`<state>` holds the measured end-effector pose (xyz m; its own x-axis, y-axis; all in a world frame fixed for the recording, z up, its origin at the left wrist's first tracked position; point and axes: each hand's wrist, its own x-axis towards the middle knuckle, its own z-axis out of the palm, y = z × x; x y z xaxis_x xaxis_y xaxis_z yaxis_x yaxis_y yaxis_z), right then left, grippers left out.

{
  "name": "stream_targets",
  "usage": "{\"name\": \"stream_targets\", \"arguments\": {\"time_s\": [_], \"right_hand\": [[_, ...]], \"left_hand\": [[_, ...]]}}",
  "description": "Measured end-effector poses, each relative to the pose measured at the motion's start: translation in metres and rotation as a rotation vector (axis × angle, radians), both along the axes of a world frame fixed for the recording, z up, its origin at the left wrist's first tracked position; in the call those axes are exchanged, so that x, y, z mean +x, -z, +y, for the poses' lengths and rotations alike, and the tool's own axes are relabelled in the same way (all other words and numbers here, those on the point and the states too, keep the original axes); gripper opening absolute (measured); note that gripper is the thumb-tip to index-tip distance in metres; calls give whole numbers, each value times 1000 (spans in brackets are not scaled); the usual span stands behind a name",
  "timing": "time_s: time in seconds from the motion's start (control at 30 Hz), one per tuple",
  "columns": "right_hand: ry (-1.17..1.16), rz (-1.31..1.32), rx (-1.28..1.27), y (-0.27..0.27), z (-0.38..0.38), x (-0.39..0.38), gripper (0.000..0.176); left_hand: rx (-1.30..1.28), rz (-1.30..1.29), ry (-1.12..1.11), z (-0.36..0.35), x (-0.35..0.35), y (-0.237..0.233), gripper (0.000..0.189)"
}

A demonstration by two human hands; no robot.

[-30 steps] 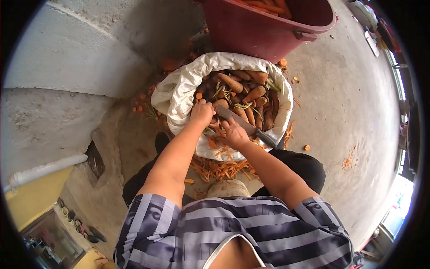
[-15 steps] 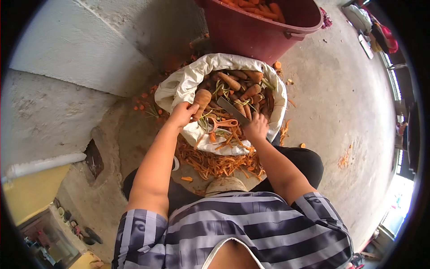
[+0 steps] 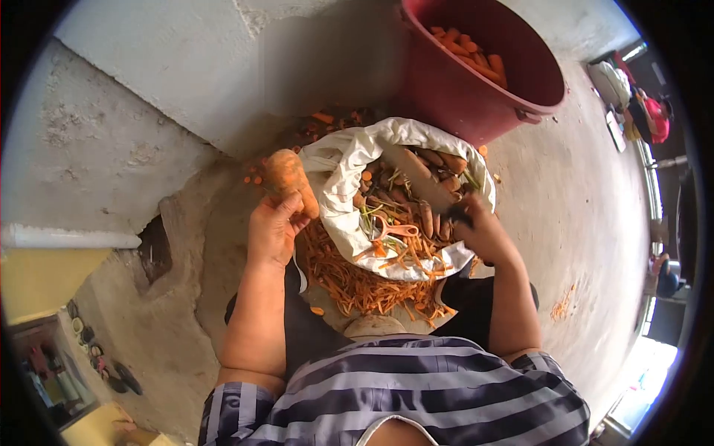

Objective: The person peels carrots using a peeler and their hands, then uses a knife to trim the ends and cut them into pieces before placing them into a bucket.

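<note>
My left hand (image 3: pixel 277 227) grips a thick unpeeled carrot (image 3: pixel 288 178) by its lower part, left of the white sack (image 3: pixel 343 186). In my right hand (image 3: pixel 480 227) is the dark handle of a knife (image 3: pixel 420 175), whose blade, blurred by motion, points up and left over the sack. Unpeeled carrots (image 3: pixel 450 163) and some green stems fill the rolled-open sack. An orange peeler (image 3: pixel 398 230) lies among peelings near the sack's front rim.
A dark red tub (image 3: pixel 468 111) holding peeled orange carrots (image 3: pixel 487 68) stands behind the sack. Carrot peelings (image 3: pixel 357 286) are heaped in front. A concrete wall (image 3: pixel 171 67) rises at the left, with a white pipe (image 3: pixel 71 237) below.
My left hand has moved left with the carrot, away from over the sack. The knife has been raised in my right hand. The view has shifted, with more of the tub visible.
</note>
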<state>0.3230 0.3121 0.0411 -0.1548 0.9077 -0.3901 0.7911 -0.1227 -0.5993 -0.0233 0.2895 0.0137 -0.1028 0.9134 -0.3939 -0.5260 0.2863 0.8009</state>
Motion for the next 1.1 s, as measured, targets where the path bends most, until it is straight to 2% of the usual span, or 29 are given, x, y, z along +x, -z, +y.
{"name": "stream_targets", "arguments": {"time_s": [0.1,0.13,0.17,0.2,0.23,0.27,0.3,0.33,0.37,0.4,0.43,0.5,0.53,0.6,0.63,0.7,0.77,0.8,0.87,0.97,1.03,1.1], "right_hand": [[171,353,161,-23,51,-67,32],[217,353,222,6,76,-87,28],[330,566,129,5,92,-123,32],[313,541,368,72,124,-142,36],[446,805,-21,56,134,-178,42],[492,732,-95,81,157,-204,48],[539,736,-66,119,180,-225,42],[463,633,-82,158,205,-239,35],[195,394,-29,202,234,-248,29],[-145,46,117,237,259,-256,24],[-324,-141,214,249,271,-266,21],[-191,-276,309,266,277,-284,20],[65,-169,266,278,278,-296,20],[134,-241,109,298,285,-309,21],[-53,-417,-4,313,292,-310,23],[-192,-431,-173,338,306,-312,25],[-77,-120,-283,349,317,-311,26],[-405,-358,-154,327,311,-306,26],[-1053,-828,131,245,286,-291,27],[-835,-758,94,240,272,-275,37],[-44,33,104,263,248,-252,35],[329,410,-15,213,207,-230,43]], "left_hand": [[12,-10,-105,9,-14,-11,31],[13,-4,-138,12,-17,-15,27],[5,-11,-140,14,-21,-15,28],[-4,-17,-143,13,-25,-14,30],[-14,-24,-148,12,-28,-13,32],[-31,-55,-155,11,-30,-15,33],[-49,-86,-163,11,-31,-18,34],[-63,-114,-169,12,-33,-22,36],[-86,-106,-179,11,-33,-26,40],[-57,-140,-167,8,-39,-25,44],[-30,-174,-157,4,-45,-23,47],[-10,-231,-169,-3,-51,-25,53],[-1,-220,-180,-4,-54,-27,53],[29,-201,-201,-4,-57,-33,54],[44,-219,-264,-2,-54,-35,55],[54,-232,-254,-4,-58,-32,54],[56,-236,-256,-4,-61,-29,54],[54,-238,-262,-4,-62,-29,54],[46,-224,-270,-4,-59,-30,54],[38,-151,-261,-1,-55,-30,56],[54,-71,-225,-1,-53,-25,58],[53,-90,-211,8,-46,-31,62]]}}
